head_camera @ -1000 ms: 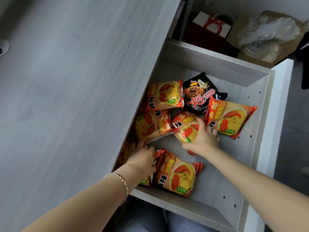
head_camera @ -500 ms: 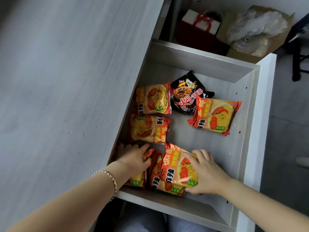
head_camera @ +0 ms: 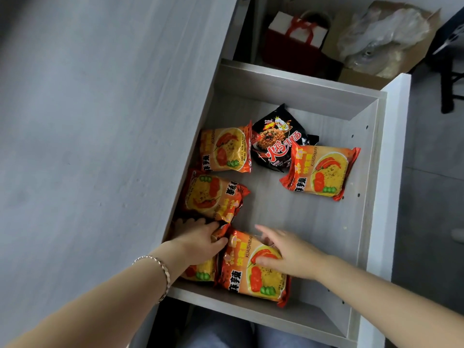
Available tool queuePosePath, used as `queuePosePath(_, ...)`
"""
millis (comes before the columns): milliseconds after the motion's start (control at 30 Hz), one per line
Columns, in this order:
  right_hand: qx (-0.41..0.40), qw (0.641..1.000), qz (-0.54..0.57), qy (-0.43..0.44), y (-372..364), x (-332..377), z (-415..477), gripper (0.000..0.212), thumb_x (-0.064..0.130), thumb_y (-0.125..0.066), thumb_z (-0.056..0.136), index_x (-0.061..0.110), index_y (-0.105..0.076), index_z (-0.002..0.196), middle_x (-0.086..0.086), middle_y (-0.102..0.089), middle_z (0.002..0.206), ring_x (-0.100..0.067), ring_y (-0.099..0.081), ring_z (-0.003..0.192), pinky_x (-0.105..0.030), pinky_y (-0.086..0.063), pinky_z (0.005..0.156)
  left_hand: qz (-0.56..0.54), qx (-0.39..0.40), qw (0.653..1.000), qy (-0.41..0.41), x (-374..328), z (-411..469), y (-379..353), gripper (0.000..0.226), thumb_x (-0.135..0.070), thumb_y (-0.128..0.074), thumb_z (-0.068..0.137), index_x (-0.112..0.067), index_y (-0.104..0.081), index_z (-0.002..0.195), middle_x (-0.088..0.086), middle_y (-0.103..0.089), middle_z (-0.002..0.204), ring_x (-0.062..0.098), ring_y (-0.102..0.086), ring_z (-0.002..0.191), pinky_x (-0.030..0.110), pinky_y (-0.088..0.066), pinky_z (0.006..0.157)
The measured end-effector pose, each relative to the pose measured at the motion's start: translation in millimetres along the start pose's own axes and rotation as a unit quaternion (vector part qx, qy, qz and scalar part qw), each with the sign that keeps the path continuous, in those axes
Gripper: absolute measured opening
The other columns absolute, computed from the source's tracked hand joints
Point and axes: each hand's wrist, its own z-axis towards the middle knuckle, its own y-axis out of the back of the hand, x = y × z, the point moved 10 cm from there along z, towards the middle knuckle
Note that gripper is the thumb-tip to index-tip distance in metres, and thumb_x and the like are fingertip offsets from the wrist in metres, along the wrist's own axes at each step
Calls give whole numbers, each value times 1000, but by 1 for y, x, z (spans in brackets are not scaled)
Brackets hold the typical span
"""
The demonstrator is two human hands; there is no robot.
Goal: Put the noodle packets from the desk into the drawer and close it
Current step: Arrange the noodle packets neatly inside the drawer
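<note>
The open drawer (head_camera: 288, 212) holds several noodle packets. At the back lie an orange packet (head_camera: 226, 150), a black packet (head_camera: 276, 141) and another orange packet (head_camera: 324, 169). A further orange packet (head_camera: 213, 194) sits mid-left. My right hand (head_camera: 288, 254) rests flat with spread fingers on the front orange packet (head_camera: 251, 275). My left hand (head_camera: 198, 239) lies on a packet in the front-left corner (head_camera: 198, 273), thumb hooked on its crimped end; the hand and the desk edge hide most of it. The grey desk top (head_camera: 100, 146) shows no packets.
The drawer's white front panel (head_camera: 394, 172) stands out to the right. Behind the drawer sit a red gift bag (head_camera: 298, 41) and a cardboard box with plastic wrap (head_camera: 386, 38). A black chair leg (head_camera: 449, 79) is at far right. My legs (head_camera: 226, 332) are below.
My right hand carried an orange packet from the drawer's middle to the front, laid it flat beside my left hand, and its fingers have spread. My left hand stayed in the front-left corner.
</note>
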Motion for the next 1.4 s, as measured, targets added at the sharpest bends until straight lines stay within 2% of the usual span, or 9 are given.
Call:
queuePosePath(267,-10,1000,-23,-12,-24,15,18,57,48,-31,95,20,-30,144,1,-36,145,-17,-29,136,-36,-22,115,-11,0,1000,-11,-2,3,-2,64,-58,-34,92,-41,-10,149,2,-41,147,28,-37,134,44,-21,114)
queuePosePath(467,-25,968,229,-101,4,-7,33,51,43,-29,98,7,-57,121,-12,-62,124,-24,-57,117,-36,-41,102,-71,-10,996,47,10,0,2,59,-62,-34,90,-17,-59,118,4,-61,124,26,-51,121,37,-31,111)
queuePosePath(567,-166,915,328,-169,42,-22,55,58,49,-38,93,-3,-58,110,-19,-68,104,-29,-64,96,-43,-49,94,-97,-17,993,68,13,-3,2,59,-63,-36,89,-15,-61,113,6,-63,119,24,-54,116,36,-36,109)
queuePosePath(767,-157,885,359,-250,26,-4,90,53,42,-56,87,1,-53,120,-14,-63,106,-31,-60,97,-35,-45,77,-188,-34,979,73,14,-8,7,62,-58,-41,91,-13,-43,134,6,-57,129,22,-54,119,30,-45,99)
queuePosePath(900,-238,899,335,-151,44,14,69,34,32,-56,90,9,-55,115,-9,-64,114,-29,-59,109,-31,-45,80,-144,-247,958,-31,-2,-31,63,52,-36,-45,95,-16,-33,142,4,-47,134,18,-54,115,25,-51,84)
queuePosePath(1000,-273,907,315,-59,56,26,36,23,28,-61,87,20,-56,108,1,-67,103,-20,-64,97,-30,-51,76,-114,-385,906,-134,-16,-49,97,68,-26,-65,83,-14,-34,142,10,-40,142,27,-44,130,33,-48,101)
queuePosePath(1100,-323,919,224,38,85,40,1,20,23,-68,82,21,-57,98,8,-64,94,-11,-61,88,-20,-50,76,-67,-403,878,-249,-38,-58,120,95,-29,-79,67,-19,-25,144,12,-40,147,30,-43,134,37,-35,107)
queuePosePath(1200,-380,906,104,153,123,66,-33,24,22,-70,76,19,-63,99,5,-65,97,-9,-61,91,-11,-45,80,-50,-394,864,-310,-56,-67,140,91,-33,-80,68,-25,-27,143,3,-56,134,21,-58,119,36,-50,95)
queuePosePath(1400,-345,864,364,47,124,15,-17,66,15,-74,75,34,-38,126,9,-50,123,-2,-47,117,-17,-36,103,-440,-373,798,-173,-18,-61,144,56,-21,-81,73,-26,-51,121,-20,-59,102,-3,-61,94,17,-53,81)
